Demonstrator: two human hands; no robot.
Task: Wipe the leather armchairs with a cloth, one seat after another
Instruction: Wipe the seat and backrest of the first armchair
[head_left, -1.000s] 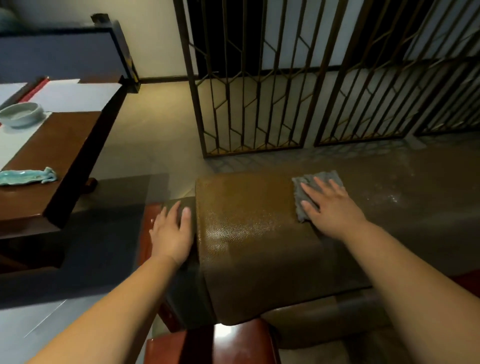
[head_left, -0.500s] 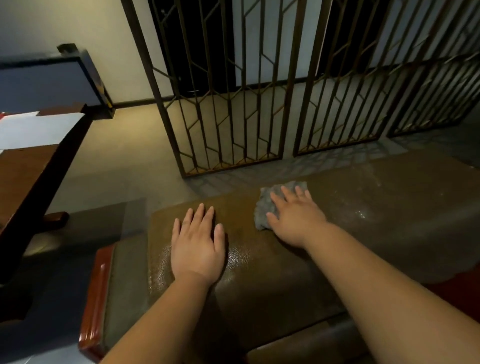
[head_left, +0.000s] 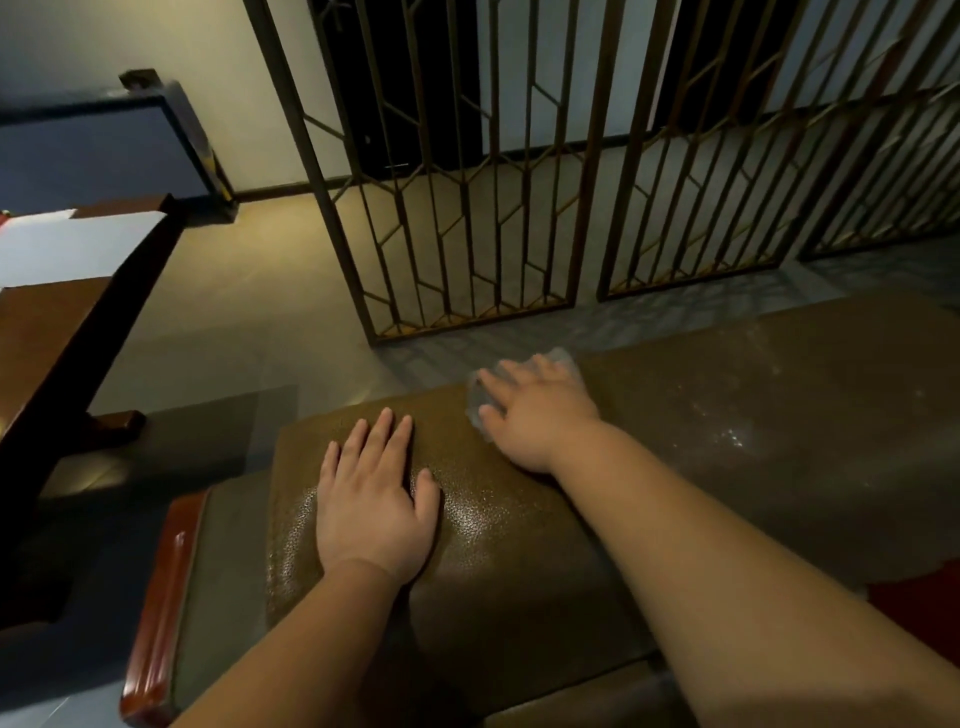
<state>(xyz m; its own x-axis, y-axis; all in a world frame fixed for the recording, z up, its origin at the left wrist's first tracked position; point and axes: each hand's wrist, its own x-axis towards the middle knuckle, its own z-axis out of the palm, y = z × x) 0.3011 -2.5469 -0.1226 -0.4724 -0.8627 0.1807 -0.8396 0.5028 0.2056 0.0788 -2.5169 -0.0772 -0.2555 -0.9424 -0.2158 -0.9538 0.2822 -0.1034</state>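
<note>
Head view: left hand (head_left: 371, 499) flat, fingers straight, on armchair (head_left: 519, 561); right hand (head_left: 535, 410) flat atop cloth (head_left: 475, 400).

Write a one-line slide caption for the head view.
Right hand presses a grey cloth on the brown leather armchair top; left hand lies flat beside it.

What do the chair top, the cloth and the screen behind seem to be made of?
Chair top: brown leather or a look-alike, with pebbled grain and a glossy sheen. Cloth: grey, soft, probably microfibre, though blurred and mostly under the right hand. Screen: thin dark bars, likely metal, some with a golden tint.
</note>
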